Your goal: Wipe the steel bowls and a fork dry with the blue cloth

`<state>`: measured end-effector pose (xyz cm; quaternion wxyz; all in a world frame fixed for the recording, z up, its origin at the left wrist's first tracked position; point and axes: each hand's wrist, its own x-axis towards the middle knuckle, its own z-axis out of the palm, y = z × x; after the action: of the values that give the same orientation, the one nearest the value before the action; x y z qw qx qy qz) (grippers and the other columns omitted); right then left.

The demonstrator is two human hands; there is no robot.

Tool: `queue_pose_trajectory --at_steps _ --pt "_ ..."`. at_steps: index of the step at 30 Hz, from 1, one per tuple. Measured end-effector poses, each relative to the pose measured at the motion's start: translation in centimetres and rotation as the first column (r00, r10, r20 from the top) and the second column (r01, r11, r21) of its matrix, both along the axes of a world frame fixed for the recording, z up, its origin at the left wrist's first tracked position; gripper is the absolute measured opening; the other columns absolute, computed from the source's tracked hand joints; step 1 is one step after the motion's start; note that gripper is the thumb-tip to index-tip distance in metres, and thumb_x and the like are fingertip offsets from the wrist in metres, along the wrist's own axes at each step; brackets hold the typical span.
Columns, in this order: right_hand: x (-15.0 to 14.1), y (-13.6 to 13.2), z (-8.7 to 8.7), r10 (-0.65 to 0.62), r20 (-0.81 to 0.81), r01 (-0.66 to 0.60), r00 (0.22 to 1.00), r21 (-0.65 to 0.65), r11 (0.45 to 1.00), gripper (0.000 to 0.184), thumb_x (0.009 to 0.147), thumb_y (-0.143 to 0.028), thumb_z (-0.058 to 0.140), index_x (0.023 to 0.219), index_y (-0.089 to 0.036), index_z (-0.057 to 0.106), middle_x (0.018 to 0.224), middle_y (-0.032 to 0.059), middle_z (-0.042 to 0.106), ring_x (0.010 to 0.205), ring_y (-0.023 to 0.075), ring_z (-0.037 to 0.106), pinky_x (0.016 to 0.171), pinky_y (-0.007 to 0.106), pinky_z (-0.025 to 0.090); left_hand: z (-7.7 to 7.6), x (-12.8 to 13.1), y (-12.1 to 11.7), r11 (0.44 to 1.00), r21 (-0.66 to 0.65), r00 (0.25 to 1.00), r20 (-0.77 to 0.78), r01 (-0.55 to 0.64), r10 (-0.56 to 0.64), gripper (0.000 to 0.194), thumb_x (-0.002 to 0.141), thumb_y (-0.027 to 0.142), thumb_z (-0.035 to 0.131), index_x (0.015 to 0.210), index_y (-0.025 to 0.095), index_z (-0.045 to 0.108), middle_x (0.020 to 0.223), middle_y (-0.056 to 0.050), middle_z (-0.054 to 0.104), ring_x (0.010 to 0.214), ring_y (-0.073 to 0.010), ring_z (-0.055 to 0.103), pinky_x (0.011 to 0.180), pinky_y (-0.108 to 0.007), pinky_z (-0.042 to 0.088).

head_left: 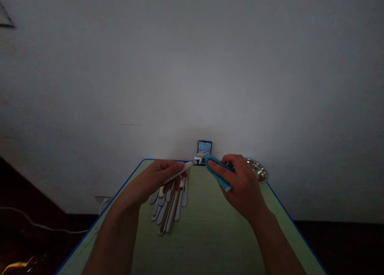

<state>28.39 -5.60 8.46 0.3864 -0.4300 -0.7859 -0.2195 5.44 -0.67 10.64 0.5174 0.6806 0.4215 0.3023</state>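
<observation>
A white-handled utensil (180, 173) is held up above the worktop (204, 235), its far end pointing toward the right hand. At the far left, a white cable (39, 225) trails across the dark floor. The left hand (150, 183) is closed around the utensil's handle, with the fingers curled and the far end left free. Below it, a bunch of long utensils (168, 207) lies side by side on the green worktop, some with white handles and some with wooden ones. At the far edge, a phone (204, 147) stands with its screen lit; a pale object in front of it is too small to identify. The right hand (243, 183) is closed on a folded blue cloth (217, 171), which it holds steady just beside the utensil's far end; whether they touch cannot be told. Beyond that hand, a metal plate (257, 169) sits at the far right corner.
</observation>
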Motion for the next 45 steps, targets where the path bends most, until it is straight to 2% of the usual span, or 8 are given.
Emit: queue_pose_trajectory --at_steps 11,18,26,45 --pt "-1.0 -0.4 0.1 0.045 0.023 -0.044 0.999 -0.020 0.999 0.041 0.080 -0.005 0.054 0.117 -0.020 0.062 0.097 0.0102 0.054 0.088 0.0215 0.047 0.073 0.037 0.044 0.3 1.0 0.0 1.000 0.005 1.000 -0.021 0.002 -0.002 0.039 0.078 0.052 0.054 0.072 0.014 0.064 0.049 0.002 0.055 0.042 -0.0090 0.043 0.040 -0.020 0.030" --pt "-1.2 -0.3 0.2 0.028 0.048 -0.026 0.998 -0.045 0.999 0.040 0.082 -0.008 0.050 0.118 -0.022 0.061 0.097 0.0101 0.055 0.087 0.0214 0.047 0.073 0.036 0.044 0.3 1.3 0.0 1.000 0.008 0.997 -0.075 0.003 -0.003 0.041 0.078 0.054 0.052 0.073 0.015 0.064 0.051 0.001 0.056 0.040 -0.0091 0.043 0.040 -0.021 0.031" --pt "-1.2 -0.3 -0.1 -0.003 0.049 0.007 0.999 -0.086 0.996 0.046 0.077 -0.003 0.051 0.118 -0.021 0.061 0.100 0.0107 0.054 0.091 0.0232 0.047 0.076 0.038 0.044 0.0 1.6 0.1 0.999 0.036 0.995 -0.104 0.014 -0.010 0.043 0.080 0.055 0.049 0.076 0.014 0.062 0.052 0.000 0.059 0.040 -0.0093 0.042 0.041 -0.022 0.032" --pt "-1.2 -0.3 0.1 0.004 0.031 -0.002 0.999 -0.067 0.998 0.044 0.079 -0.004 0.051 0.119 -0.022 0.061 0.098 0.0103 0.054 0.090 0.0226 0.047 0.076 0.039 0.045 0.2 1.3 -0.1 1.000 0.025 0.995 -0.101 0.008 -0.006 0.042 0.080 0.055 0.050 0.075 0.015 0.063 0.052 0.001 0.057 0.040 -0.0089 0.043 0.041 -0.021 0.030"
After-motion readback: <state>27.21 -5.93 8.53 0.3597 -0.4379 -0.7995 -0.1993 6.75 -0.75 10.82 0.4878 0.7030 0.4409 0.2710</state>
